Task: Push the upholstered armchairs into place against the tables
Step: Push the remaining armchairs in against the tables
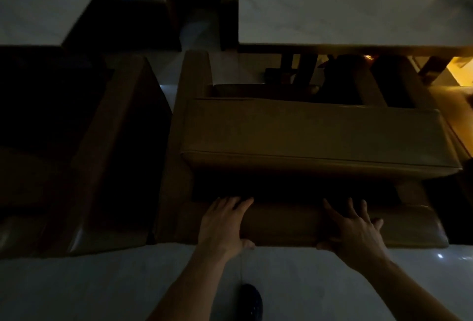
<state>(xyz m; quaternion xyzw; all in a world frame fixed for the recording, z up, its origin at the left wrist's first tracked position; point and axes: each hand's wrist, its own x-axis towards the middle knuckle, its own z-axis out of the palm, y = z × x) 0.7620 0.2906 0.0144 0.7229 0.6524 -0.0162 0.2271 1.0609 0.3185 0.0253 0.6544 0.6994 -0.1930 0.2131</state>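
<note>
Dim room, pale floor (76, 282). My left hand (224, 223) and right hand (354, 231) both grip the armchair (307, 136) backrest at lower centre; the bench (345, 8) sits straight ahead, upper right.

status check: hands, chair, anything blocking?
Left hand and right hand gripping the armchair backrest top. Front under white table. Second armchair close on left; dim, no visible blocker.

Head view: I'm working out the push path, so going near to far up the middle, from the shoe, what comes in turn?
Dark shoe → pale floor → both hands, left hand and right hand, on the armchair's top rail → back cushion → seat → white table.
</note>
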